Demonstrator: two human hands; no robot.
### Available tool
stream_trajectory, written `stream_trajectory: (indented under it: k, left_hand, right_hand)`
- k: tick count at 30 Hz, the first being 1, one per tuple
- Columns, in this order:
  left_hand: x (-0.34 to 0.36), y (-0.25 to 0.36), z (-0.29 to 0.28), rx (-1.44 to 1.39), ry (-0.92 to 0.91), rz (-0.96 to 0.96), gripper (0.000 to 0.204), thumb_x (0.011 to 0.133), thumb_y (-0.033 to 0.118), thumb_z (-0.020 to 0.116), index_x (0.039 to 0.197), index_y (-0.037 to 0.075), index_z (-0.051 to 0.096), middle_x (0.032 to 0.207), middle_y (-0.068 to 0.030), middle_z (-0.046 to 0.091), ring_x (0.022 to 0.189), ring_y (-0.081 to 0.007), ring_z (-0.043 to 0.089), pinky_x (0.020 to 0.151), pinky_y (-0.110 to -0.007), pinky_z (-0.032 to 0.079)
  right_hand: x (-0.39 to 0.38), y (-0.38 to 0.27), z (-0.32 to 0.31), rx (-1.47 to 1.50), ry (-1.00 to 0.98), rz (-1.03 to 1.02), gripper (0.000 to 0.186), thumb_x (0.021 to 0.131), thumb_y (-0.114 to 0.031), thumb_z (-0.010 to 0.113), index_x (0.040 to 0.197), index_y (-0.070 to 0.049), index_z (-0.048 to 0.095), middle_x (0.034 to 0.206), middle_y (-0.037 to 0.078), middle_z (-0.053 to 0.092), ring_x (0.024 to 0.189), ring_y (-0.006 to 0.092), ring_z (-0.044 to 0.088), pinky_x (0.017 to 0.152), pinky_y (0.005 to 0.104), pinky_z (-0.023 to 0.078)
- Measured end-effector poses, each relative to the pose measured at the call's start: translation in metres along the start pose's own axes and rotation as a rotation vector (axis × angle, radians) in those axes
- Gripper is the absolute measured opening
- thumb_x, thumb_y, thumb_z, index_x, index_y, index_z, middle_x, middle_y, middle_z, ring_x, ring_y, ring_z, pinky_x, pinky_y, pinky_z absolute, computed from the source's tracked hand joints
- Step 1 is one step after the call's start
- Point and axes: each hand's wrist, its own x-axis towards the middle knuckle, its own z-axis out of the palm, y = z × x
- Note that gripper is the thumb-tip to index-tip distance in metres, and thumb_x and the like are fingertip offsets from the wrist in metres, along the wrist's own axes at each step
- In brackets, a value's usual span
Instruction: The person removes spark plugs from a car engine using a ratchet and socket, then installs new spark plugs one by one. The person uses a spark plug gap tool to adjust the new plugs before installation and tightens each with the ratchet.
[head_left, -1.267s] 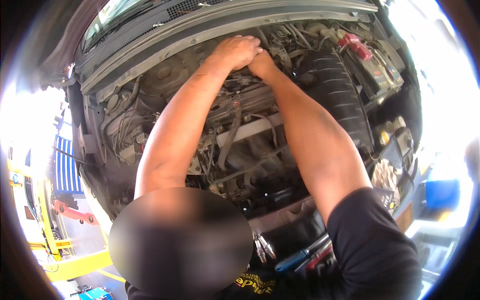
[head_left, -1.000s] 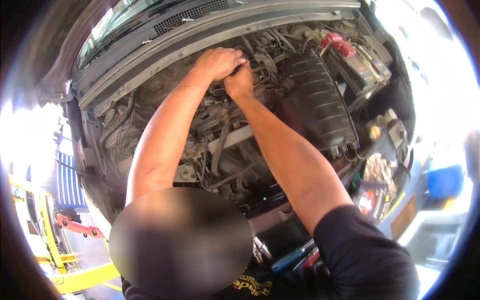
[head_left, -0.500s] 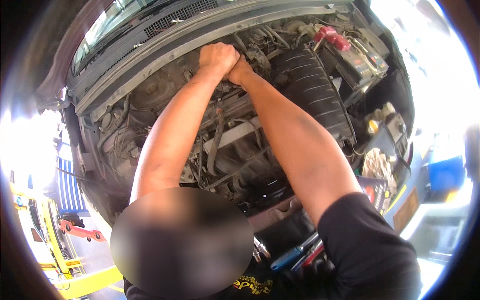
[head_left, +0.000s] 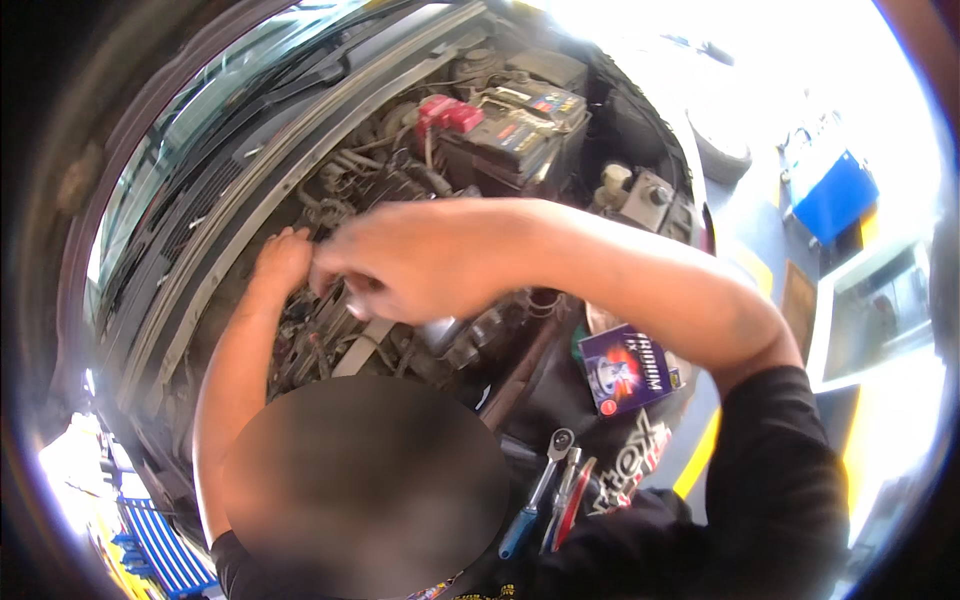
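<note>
My left hand point(head_left: 284, 258) reaches down into the engine bay point(head_left: 215, 325), close to the strip below the windscreen. Its fingers look closed around something low down, which I cannot make out. Just right of it and higher, my right hand point(head_left: 400, 262) is lifted over the engine point(head_left: 365, 345). Motion smears its curled fingers, so what they hold, if anything, does not show. My right forearm crosses in front of the battery point(head_left: 510, 135) with its red terminal cover point(head_left: 448, 114). A blurred oval hides the lower middle.
On the car's front edge lie a ratchet point(head_left: 540, 495) with a blue handle, a red-handled tool point(head_left: 573, 503) and a dark purple box point(head_left: 625, 370) picturing a spark plug. A tyre point(head_left: 722, 148) and a blue cart point(head_left: 835, 195) stand on the floor at right.
My right hand has come away from my left and risen, its elbow swinging outward. My left hand stays down in the bay. The view has turned right, bringing the box and ratchet into sight.
</note>
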Motion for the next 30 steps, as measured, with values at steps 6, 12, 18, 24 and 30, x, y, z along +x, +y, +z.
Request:
stream_trajectory:
  k: [6, 12, 18, 24, 30]
  left_hand:
    - [0.022, 0.033, -0.037, 0.251, -0.498, -0.105, 0.026, 0.082, 0.030, 0.071, 0.091, 0.006, 0.075, 0.097, -0.0165, 0.070, 0.098, -0.0380, 0.064, 0.085, -0.048, 0.051]
    - [0.055, 0.006, -0.013, 0.335, -0.802, -0.111, 0.034, 0.091, 0.034, 0.064, 0.099, 0.002, 0.073, 0.089, -0.0227, 0.069, 0.086, -0.0381, 0.067, 0.076, -0.047, 0.052]
    - [0.074, -0.039, 0.019, 0.117, -1.116, -0.614, 0.033, 0.095, 0.033, 0.062, 0.105, 0.003, 0.071, 0.083, -0.0160, 0.071, 0.081, -0.0345, 0.067, 0.070, -0.046, 0.053]
    - [0.040, 0.040, -0.019, 0.543, -0.652, -0.004, 0.029, 0.091, 0.032, 0.065, 0.095, 0.004, 0.073, 0.093, -0.0156, 0.071, 0.089, -0.0371, 0.067, 0.082, -0.047, 0.051]
    - [0.038, 0.034, -0.019, 0.466, -0.705, -0.069, 0.030, 0.092, 0.031, 0.063, 0.090, 0.003, 0.073, 0.102, -0.0180, 0.070, 0.101, -0.0413, 0.063, 0.085, -0.049, 0.048]
  right_hand:
    - [-0.140, 0.007, -0.023, 0.194, -0.071, 0.269, 0.031, 0.094, -0.013, 0.061, 0.122, -0.001, 0.059, 0.108, 0.015, 0.065, 0.098, 0.0263, 0.067, 0.084, 0.0393, 0.054]
    - [-0.234, 0.017, -0.021, 0.368, 0.177, 0.518, 0.032, 0.091, -0.012, 0.066, 0.119, 0.002, 0.063, 0.096, 0.010, 0.068, 0.091, 0.0184, 0.066, 0.076, 0.0348, 0.053]
    - [-0.261, 0.020, -0.015, 0.229, 0.277, 0.644, 0.029, 0.089, -0.011, 0.067, 0.116, 0.000, 0.064, 0.087, 0.009, 0.066, 0.079, 0.0189, 0.062, 0.073, 0.0335, 0.049]
    - [-0.274, 0.050, -0.003, -0.215, 0.052, 0.879, 0.023, 0.081, -0.015, 0.073, 0.099, -0.004, 0.065, 0.095, 0.014, 0.063, 0.093, 0.0306, 0.063, 0.081, 0.0405, 0.050]
    - [-0.251, 0.046, 0.003, -0.205, -0.110, 0.946, 0.036, 0.073, -0.020, 0.080, 0.101, -0.006, 0.064, 0.102, 0.012, 0.061, 0.103, 0.0341, 0.062, 0.087, 0.0436, 0.049]
